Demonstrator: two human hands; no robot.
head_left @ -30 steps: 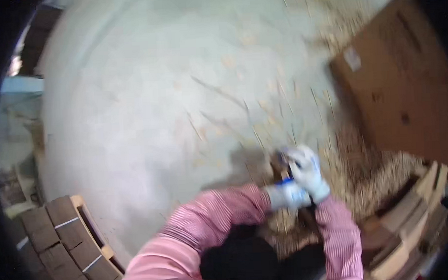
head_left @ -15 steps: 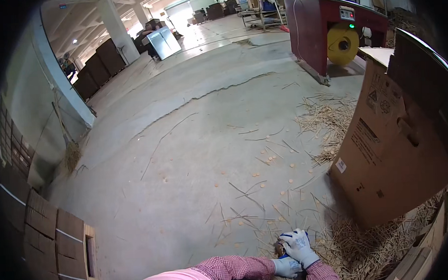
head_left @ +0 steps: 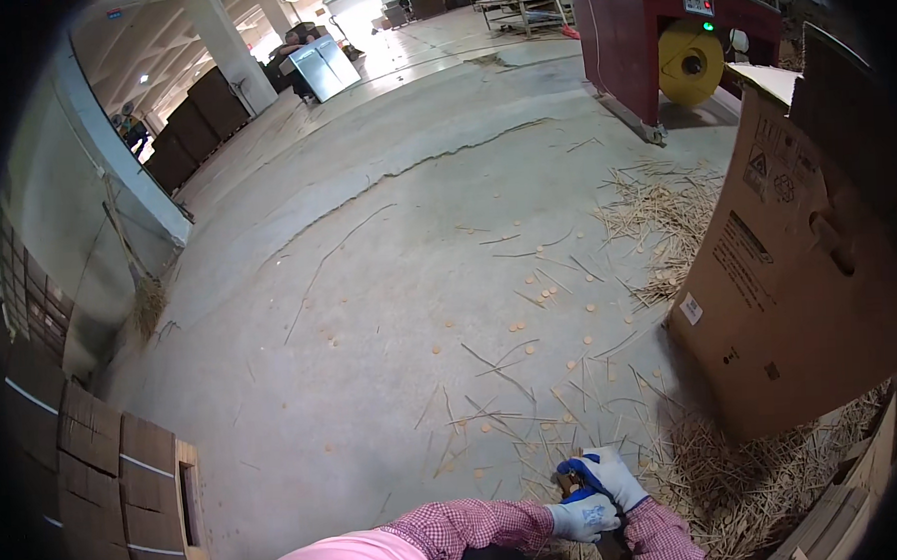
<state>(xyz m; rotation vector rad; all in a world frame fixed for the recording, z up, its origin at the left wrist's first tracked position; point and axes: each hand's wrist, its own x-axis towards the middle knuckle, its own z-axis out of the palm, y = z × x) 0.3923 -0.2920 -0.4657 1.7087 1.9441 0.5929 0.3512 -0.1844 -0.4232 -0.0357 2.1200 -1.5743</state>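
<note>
My left hand [head_left: 585, 517], in a white glove with a blue palm, is closed at the lower edge of the view. Just above it is my right hand [head_left: 609, 477], gloved the same way, its fingers curled. A small brown piece [head_left: 569, 484] shows at the fingers, mostly hidden by the gloves, so I cannot make out its kind. Both hands are low over thin brown strips [head_left: 515, 432] and small round discs [head_left: 516, 327] scattered on the floor. The strips look like cardboard offcuts.
A tall cardboard box [head_left: 770, 296] stands at the right among heaped strips [head_left: 737, 478]. Behind it is a dark red machine [head_left: 619, 52] with a yellow reel [head_left: 687, 64]. Strapped cardboard stacks [head_left: 92, 476] sit on a pallet at left; a broom [head_left: 147, 298] leans on the wall.
My hands have shifted slightly, and my right hand has turned so more of its blue palm and the brown piece show. The whole view has moved a little.
</note>
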